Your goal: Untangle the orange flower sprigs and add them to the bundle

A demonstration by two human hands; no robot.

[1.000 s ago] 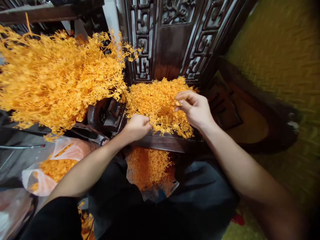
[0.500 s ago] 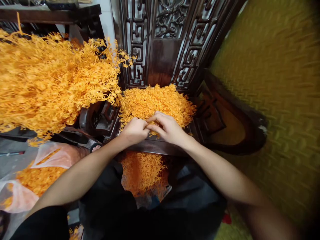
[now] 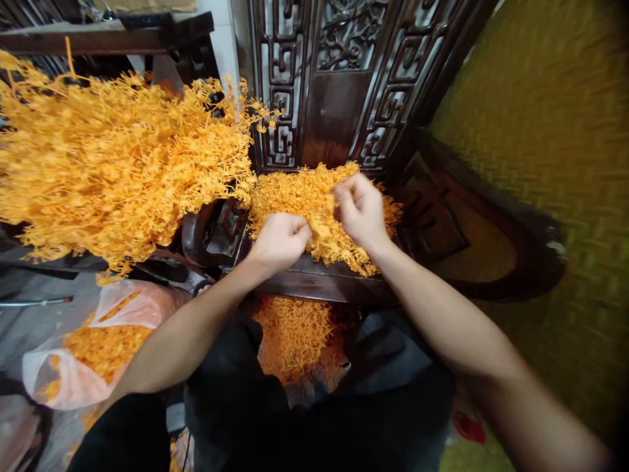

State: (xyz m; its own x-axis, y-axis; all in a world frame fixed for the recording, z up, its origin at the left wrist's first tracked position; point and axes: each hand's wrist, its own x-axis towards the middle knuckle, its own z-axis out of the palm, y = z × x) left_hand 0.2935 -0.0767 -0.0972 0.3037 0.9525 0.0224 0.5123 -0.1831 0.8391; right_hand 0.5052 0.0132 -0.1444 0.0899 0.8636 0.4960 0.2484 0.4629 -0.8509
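Above the front part of a dark wooden chair seat, my left hand (image 3: 282,241) is closed, its thumb pressed to the curled fingers. Orange pieces show right at its fingertips, but what it grips is too small to make out. My right hand (image 3: 363,211) is apart from it, further back and to the right, with fingertips pinched together and slightly blurred. Whatever is in that pinch is hidden. Below both hands, a pile of small orange plastic-looking sprigs (image 3: 289,190) covers much of the seat.
A big heap of branching orange sprigs (image 3: 122,164) rises at left, beside the chair's armrest (image 3: 194,233). An open plastic bag (image 3: 140,305) holding orange pieces lies on the floor. More orange pieces (image 3: 295,334) sit below the seat edge (image 3: 324,285). The carved chair back (image 3: 331,111) stands behind.
My hands were together at the seat's front edge and have separated. The right hand has moved up and away over the pile. The view has shifted slightly left.
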